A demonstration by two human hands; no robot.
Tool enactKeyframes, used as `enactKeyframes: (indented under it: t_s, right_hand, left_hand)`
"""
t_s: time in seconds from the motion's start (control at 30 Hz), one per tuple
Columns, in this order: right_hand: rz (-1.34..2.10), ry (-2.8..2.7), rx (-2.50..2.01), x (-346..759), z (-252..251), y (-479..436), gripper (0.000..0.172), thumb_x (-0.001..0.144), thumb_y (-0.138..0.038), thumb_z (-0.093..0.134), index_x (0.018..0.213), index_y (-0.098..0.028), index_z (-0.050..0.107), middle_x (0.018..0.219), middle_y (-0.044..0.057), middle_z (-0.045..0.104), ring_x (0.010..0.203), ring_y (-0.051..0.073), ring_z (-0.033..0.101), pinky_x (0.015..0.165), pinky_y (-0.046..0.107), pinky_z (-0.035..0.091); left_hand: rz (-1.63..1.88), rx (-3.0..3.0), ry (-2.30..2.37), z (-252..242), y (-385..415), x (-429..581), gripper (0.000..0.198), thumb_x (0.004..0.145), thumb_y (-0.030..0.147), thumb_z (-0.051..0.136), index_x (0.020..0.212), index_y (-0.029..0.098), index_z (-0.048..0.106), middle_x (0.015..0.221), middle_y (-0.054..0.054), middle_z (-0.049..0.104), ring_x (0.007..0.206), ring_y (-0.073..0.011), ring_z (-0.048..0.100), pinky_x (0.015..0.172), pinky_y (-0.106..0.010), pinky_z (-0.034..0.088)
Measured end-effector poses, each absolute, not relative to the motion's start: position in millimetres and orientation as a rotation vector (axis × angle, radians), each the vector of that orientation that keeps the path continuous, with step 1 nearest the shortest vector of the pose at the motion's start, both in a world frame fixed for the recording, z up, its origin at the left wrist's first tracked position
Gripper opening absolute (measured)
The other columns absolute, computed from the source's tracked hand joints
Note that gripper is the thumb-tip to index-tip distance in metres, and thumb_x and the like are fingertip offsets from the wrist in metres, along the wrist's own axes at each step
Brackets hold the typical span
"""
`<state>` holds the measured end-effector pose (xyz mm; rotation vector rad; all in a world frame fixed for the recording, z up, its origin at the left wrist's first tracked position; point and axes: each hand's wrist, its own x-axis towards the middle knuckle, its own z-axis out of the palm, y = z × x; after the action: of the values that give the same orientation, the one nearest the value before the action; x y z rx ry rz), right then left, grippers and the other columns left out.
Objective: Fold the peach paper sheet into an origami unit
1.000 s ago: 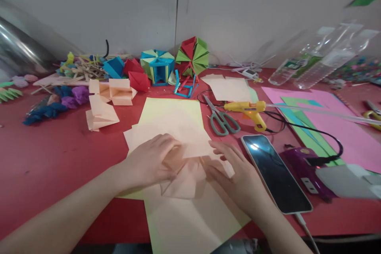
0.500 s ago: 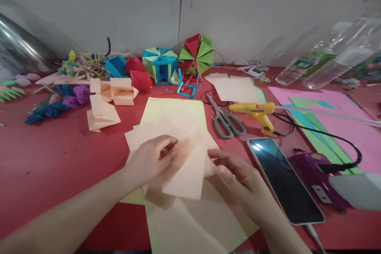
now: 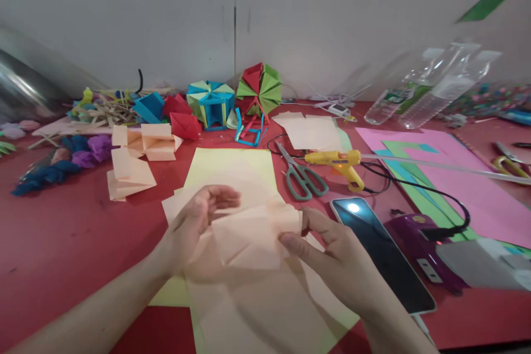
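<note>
Between my hands is a folded peach paper [image 3: 249, 235], slightly blurred, above loose peach sheets [image 3: 265, 310]. My right hand [image 3: 332, 249] pinches its right end between thumb and fingers. At its left side my left hand [image 3: 194, 227] is held with fingers apart and curved, gripping nothing that I can see. Under the peach sheets lies yellow paper [image 3: 232, 160]. Several folded peach paper pieces [image 3: 130, 168] stand to the left on the red table [image 3: 74, 249].
Grey-handled scissors [image 3: 305, 177], a yellow glue gun [image 3: 336, 163] and a phone [image 3: 384, 254] lie to the right, near a purple power strip [image 3: 427, 249] with cables. Paper models [image 3: 259, 88] and clear bottles [image 3: 440, 88] stand at the back, before a grey wall.
My right hand has closed on the paper's right end; the paper has turned and now shows its folds. My left hand has opened beside it. The view has shifted slightly right.
</note>
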<state>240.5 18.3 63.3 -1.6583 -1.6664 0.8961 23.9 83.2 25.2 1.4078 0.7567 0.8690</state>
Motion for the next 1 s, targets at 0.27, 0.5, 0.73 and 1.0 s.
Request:
enactKeyframes:
  t_s: [0.27, 0.5, 0.73, 1.0]
  right_hand:
    - [0.67, -1.721, -1.583, 231.6, 54.5, 20.6, 0.029, 0.084, -0.034, 0.054, 0.06, -0.02, 0.045, 0.062, -0.003, 0.047, 0.064, 0.014, 0.046, 0.058, 0.024, 0.036]
    - [0.602, -1.756, -1.502, 225.0, 66.4, 23.2, 0.016, 0.085, -0.028, 0.055, 0.071, -0.022, 0.062, 0.067, -0.001, 0.061, 0.069, 0.014, 0.051, 0.063, 0.025, 0.039]
    - [0.668, -1.475, -1.442, 224.1, 60.7, 30.3, 0.031, 0.085, -0.036, 0.053, 0.114, -0.025, 0.054, 0.105, 0.005, 0.061, 0.086, 0.016, 0.056, 0.07, 0.028, 0.047]
    - [1.43, -1.015, -1.252, 218.0, 33.9, 32.7, 0.071, 0.071, -0.039, 0.069, 0.132, -0.021, 0.036, 0.113, 0.011, 0.062, 0.091, 0.023, 0.063, 0.077, 0.037, 0.05]
  left_hand:
    - [0.834, 2.067, 0.87, 36.2, 72.0, 23.3, 0.037, 0.088, 0.045, 0.044, 0.12, 0.028, 0.052, 0.117, -0.005, 0.059, 0.108, -0.0205, 0.052, 0.09, -0.032, 0.042]
    - [0.678, 1.637, 1.01, 32.9, 68.9, 31.8, 0.027, 0.083, 0.038, 0.056, 0.107, 0.028, 0.062, 0.098, 0.0, 0.067, 0.086, -0.0164, 0.06, 0.067, -0.021, 0.044]
    - [0.714, 1.096, 0.939, 27.7, 70.9, 39.2, 0.025, 0.077, 0.043, 0.061, 0.08, 0.018, 0.059, 0.051, 0.008, 0.043, 0.043, -0.0041, 0.032, 0.042, -0.015, 0.024]
    - [0.911, 0.917, 0.949, 21.9, 66.2, 42.2, 0.022, 0.083, 0.04, 0.056, 0.077, 0.019, 0.053, 0.06, 0.005, 0.05, 0.051, -0.0062, 0.045, 0.048, -0.015, 0.034]
